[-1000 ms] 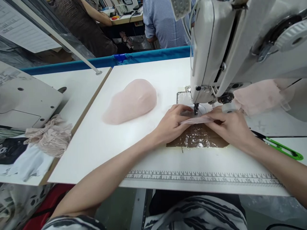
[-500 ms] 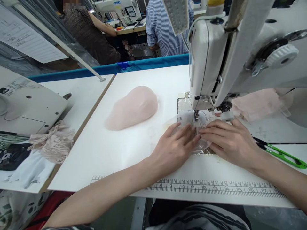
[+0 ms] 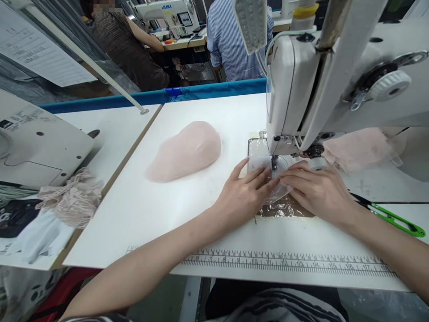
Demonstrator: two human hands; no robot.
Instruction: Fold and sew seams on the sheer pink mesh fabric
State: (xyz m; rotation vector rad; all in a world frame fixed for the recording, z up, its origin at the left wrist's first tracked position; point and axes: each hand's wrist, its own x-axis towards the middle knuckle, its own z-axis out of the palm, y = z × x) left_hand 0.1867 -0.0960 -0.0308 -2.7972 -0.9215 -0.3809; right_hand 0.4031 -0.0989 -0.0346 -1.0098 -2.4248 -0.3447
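A small piece of sheer pale fabric (image 3: 277,195) lies under the presser foot (image 3: 274,163) of the white sewing machine (image 3: 288,89). My left hand (image 3: 246,192) rests on its left side, fingers spread and stretched toward the needle area, thumb out to the left. My right hand (image 3: 317,190) is at the fabric's right edge, its fingers pressed together; the fingertips seem to pinch the fabric, though the contact is partly hidden. A tape-covered brown plate (image 3: 288,209) shows just below the fabric.
Pink sheer fabric pieces (image 3: 187,152) lie left on the white table, with more pink fabric (image 3: 362,147) behind the machine. Green-handled snips (image 3: 397,219) lie right of my right hand. A printed ruler (image 3: 268,261) runs along the front edge. Two people (image 3: 237,40) sit beyond the blue edging.
The sheer fabric has moved away from me under the presser foot, uncovering more of the brown plate. Both hands have shifted slightly forward with it. The view has moved a little.
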